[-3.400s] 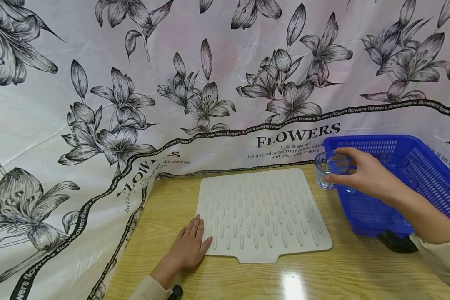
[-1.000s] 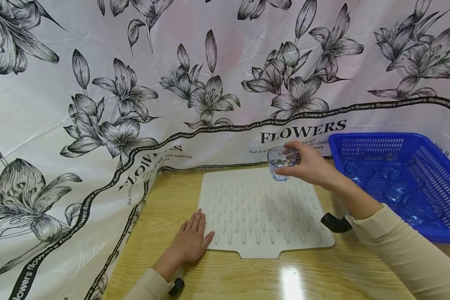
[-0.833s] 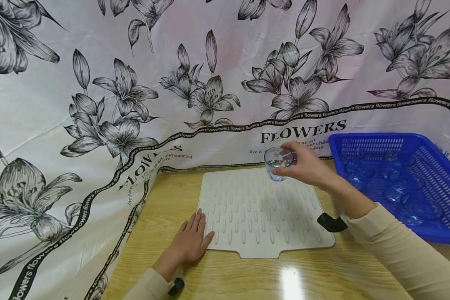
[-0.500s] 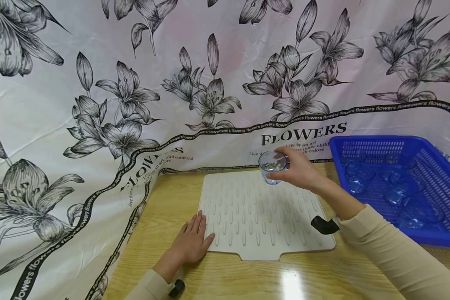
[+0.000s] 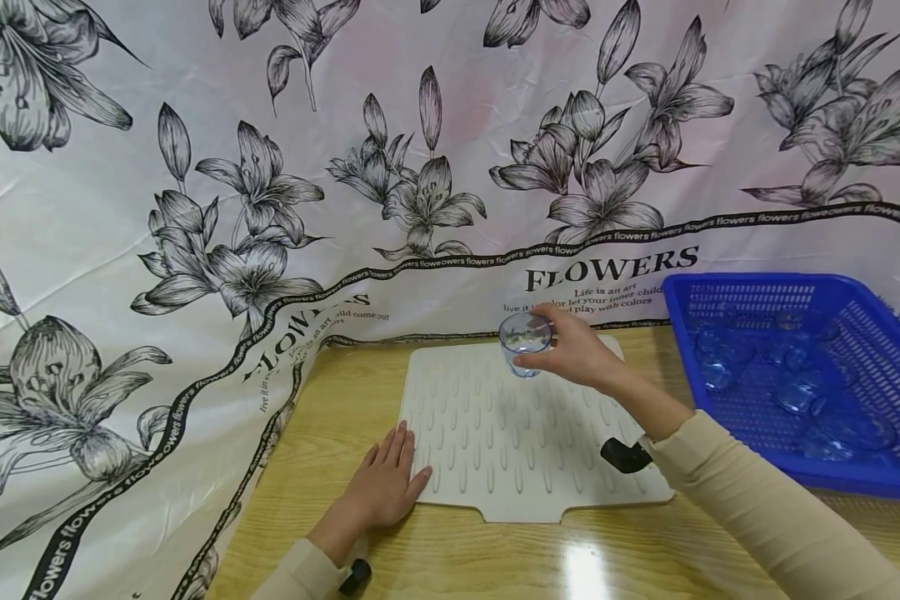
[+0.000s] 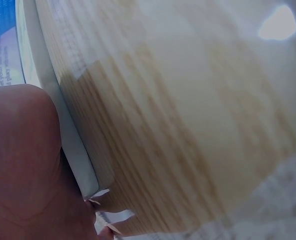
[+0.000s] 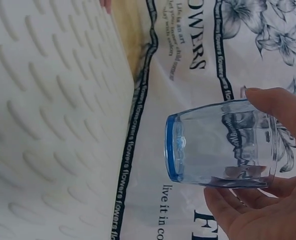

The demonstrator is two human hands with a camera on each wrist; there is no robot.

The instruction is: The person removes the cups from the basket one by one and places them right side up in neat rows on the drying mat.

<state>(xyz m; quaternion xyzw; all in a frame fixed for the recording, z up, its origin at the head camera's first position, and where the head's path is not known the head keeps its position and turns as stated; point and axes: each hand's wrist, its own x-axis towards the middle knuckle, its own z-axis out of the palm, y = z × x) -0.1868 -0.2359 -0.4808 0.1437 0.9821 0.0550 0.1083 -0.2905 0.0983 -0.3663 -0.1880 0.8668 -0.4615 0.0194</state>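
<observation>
A clear, blue-tinted drinking glass point(image 5: 523, 340) is gripped near its rim by my right hand point(image 5: 576, 350), thumb on one side and fingers on the other. It hangs above the far part of a white ribbed draining mat point(image 5: 525, 450), and the right wrist view shows a gap between the glass base point(image 7: 175, 147) and the mat point(image 7: 52, 125). My left hand point(image 5: 385, 483) lies flat at the mat's left edge, fingers straight. Only part of that hand point(image 6: 25, 160) shows in the left wrist view, beside the pale mat edge point(image 6: 70, 125).
On the right stands a blue plastic basket point(image 5: 750, 282) with several clear glasses point(image 5: 798, 387) inside. Wood-grain table point(image 5: 450, 558) surrounds the mat. A white flower-printed sheet point(image 5: 450, 167) hangs behind and along the left.
My right hand has carried the glass leftward from beside the basket to above the mat, and keeps drifting left in the latest frames. My left hand has stayed at the mat edge.
</observation>
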